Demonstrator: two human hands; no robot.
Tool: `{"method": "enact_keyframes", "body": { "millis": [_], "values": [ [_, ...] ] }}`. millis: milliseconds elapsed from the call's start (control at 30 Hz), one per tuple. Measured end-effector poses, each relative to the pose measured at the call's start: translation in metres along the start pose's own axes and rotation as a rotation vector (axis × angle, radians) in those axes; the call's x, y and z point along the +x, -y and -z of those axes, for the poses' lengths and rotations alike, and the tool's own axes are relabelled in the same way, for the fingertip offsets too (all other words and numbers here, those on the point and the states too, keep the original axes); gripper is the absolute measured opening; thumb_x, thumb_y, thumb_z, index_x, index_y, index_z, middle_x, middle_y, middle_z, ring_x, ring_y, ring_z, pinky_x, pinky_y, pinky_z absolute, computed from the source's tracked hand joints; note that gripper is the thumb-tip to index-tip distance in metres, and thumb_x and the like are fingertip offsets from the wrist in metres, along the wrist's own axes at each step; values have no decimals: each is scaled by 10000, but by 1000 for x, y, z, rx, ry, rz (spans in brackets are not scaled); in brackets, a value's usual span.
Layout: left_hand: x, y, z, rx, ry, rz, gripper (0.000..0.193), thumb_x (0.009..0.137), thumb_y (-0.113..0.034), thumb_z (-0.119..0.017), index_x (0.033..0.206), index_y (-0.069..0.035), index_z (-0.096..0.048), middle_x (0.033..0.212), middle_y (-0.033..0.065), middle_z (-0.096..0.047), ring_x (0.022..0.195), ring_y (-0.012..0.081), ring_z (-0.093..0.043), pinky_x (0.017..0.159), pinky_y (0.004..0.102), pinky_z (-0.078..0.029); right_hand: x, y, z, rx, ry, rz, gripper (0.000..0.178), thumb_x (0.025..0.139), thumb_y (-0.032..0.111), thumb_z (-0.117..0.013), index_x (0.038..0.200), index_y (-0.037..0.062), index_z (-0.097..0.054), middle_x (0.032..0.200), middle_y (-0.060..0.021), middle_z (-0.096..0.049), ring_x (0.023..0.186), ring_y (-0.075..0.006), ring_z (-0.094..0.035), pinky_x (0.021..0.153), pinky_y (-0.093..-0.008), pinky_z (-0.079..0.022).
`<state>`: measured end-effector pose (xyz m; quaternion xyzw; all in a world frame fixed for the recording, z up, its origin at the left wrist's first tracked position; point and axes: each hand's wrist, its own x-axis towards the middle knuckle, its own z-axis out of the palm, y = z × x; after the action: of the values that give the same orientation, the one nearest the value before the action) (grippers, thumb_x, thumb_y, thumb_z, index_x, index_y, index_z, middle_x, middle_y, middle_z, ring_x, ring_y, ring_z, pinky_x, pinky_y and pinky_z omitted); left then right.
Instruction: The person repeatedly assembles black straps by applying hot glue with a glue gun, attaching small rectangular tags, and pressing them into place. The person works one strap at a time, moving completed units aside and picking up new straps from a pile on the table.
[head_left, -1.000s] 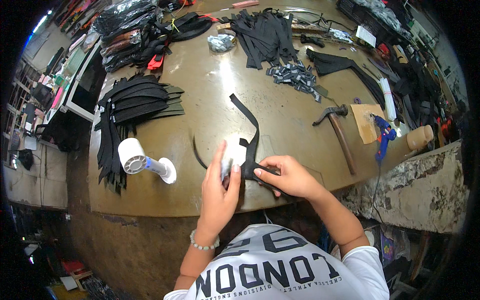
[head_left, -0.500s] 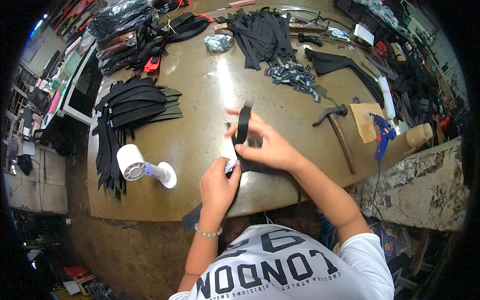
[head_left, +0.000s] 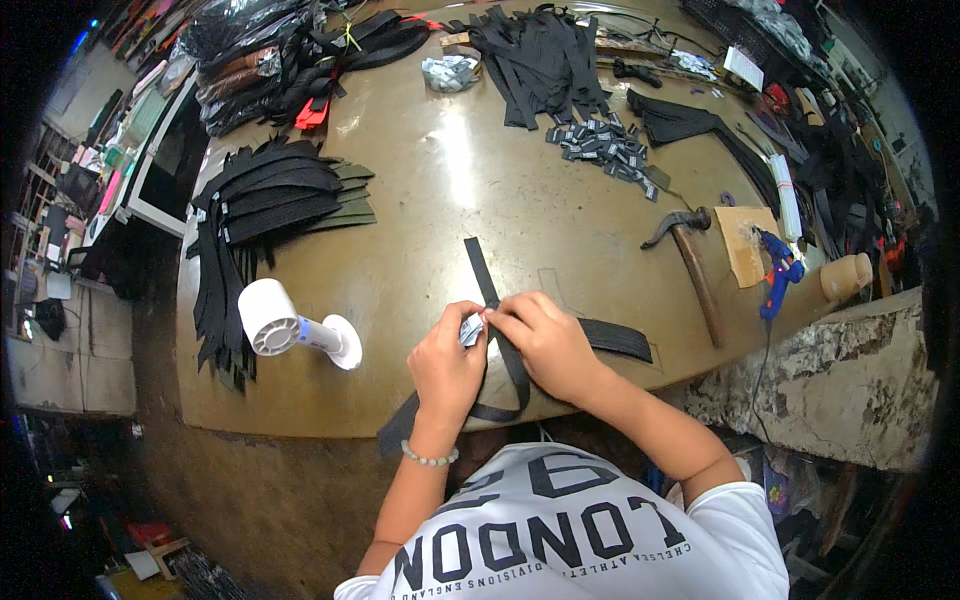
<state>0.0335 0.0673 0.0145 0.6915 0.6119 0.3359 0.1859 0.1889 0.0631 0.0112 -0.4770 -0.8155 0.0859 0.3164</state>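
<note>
While the left hand (head_left: 447,362) is pinching a small pale label (head_left: 472,329) against a black strap (head_left: 505,330), the right hand (head_left: 545,340) is pressing its fingers together on that same strap just beside the label. Both are working at the near edge of the desk (head_left: 420,230), right of the white handheld fan (head_left: 290,325). Judging by the stack of finished-looking straps (head_left: 265,195) beyond the fan and the loose labels (head_left: 605,150) far behind, much work is remaining.
</note>
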Motion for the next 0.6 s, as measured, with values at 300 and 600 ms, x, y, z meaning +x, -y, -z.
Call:
{"method": "enact_keyframes", "body": {
  "millis": [300, 600],
  "values": [
    [-3, 4, -3, 58, 31, -193, 412, 740, -14, -656, 1105, -204, -670, 831, 79, -669, 728, 316, -654, 585, 419, -509, -10, 6, 3, -75, -33, 95, 250, 784, 79, -592, 1013, -5, -647, 991, -111, -615, 1042, -263, -636, 752, -326, -571],
    [-4, 1, -2, 148, 54, -200, 425, 746, -21, -653, 1119, -224, -672, 806, 78, -652, 699, 321, -644, 588, 425, -508, -42, 27, 30, 57, 218, -64, 305, 760, -25, -574, 1055, 15, -645, 1099, -124, -622, 1236, -325, -553, 944, -398, -511]
  ]
}}
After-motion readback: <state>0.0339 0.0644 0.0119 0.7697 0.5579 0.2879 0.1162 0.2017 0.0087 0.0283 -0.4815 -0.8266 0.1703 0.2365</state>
